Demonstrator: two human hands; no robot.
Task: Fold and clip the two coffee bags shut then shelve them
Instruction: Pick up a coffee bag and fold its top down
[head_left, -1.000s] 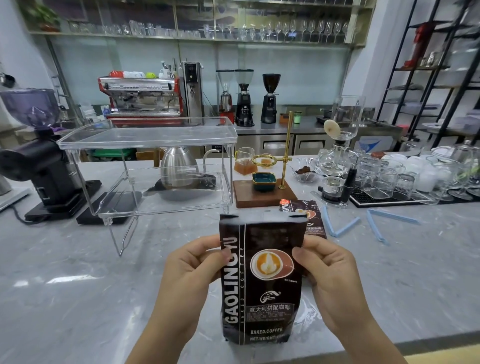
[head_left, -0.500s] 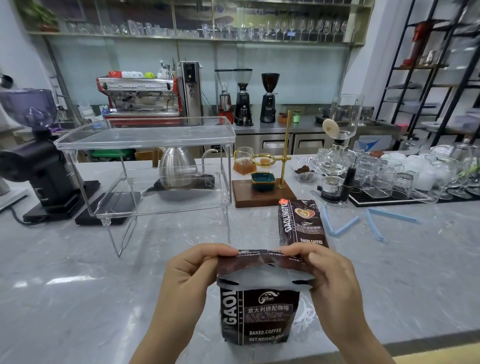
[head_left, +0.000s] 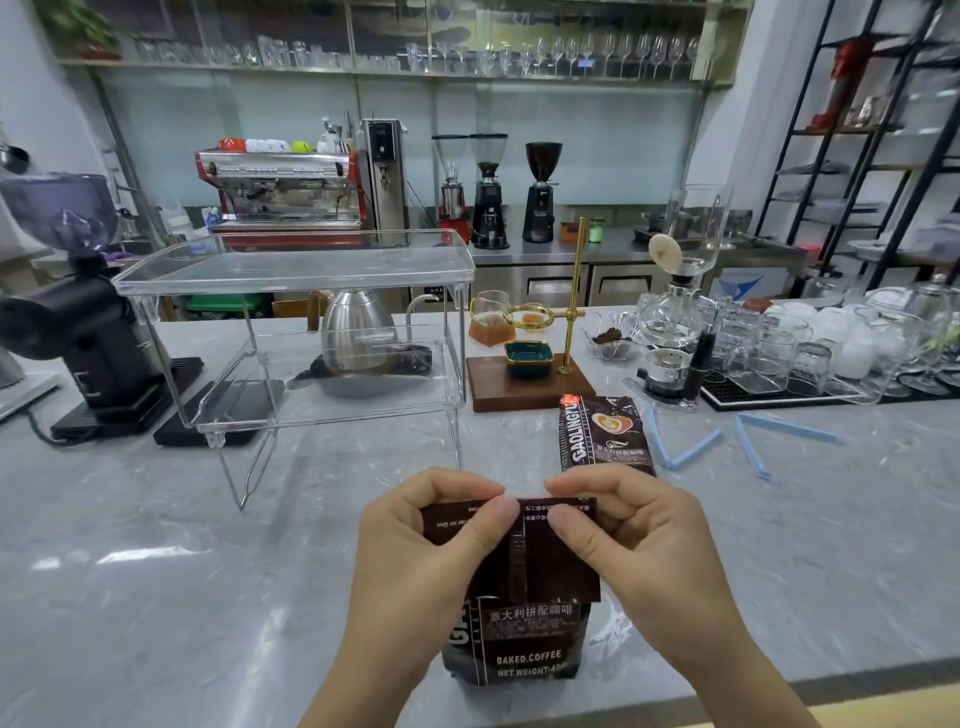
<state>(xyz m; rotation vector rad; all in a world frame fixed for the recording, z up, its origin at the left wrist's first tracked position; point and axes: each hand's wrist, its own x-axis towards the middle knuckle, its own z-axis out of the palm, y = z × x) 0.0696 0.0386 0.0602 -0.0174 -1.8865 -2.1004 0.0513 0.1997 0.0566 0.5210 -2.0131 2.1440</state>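
Dark brown foil makes up the near coffee bag (head_left: 519, 644), which stands upright on the grey marble counter (head_left: 156, 571) close to its front edge. Its top part is folded forward and down over the printed front, so the back seam faces the camera. The left hand (head_left: 415, 561) pinches the fold's left part between thumb and curled forefinger; the right hand (head_left: 644, 545) pinches the right part the same way, the two thumbs lying near each other along the crease.

Behind the hands, the second coffee bag (head_left: 602, 434) lies on the counter, its lower end hidden by the right hand. Just to its right lies a pale blue clip (head_left: 680, 447), opened in a V shape, and a second blue clip (head_left: 769, 441), also opened, lies farther right, apart from the first.

To the left stands a clear acrylic shelf (head_left: 296, 275) on thin legs, with two levels. Seen through it is a steel kettle (head_left: 358, 332). A black grinder (head_left: 67, 312) stands at the far left. Between shelf and glassware is a wooden pour-over stand (head_left: 530, 384) with a brass post and a small teal dish (head_left: 529, 357). Upturned glasses (head_left: 779, 358) crowd a black mat at the right, beside a siphon brewer (head_left: 675, 312). A red espresso machine (head_left: 280, 192) sits on the back counter.
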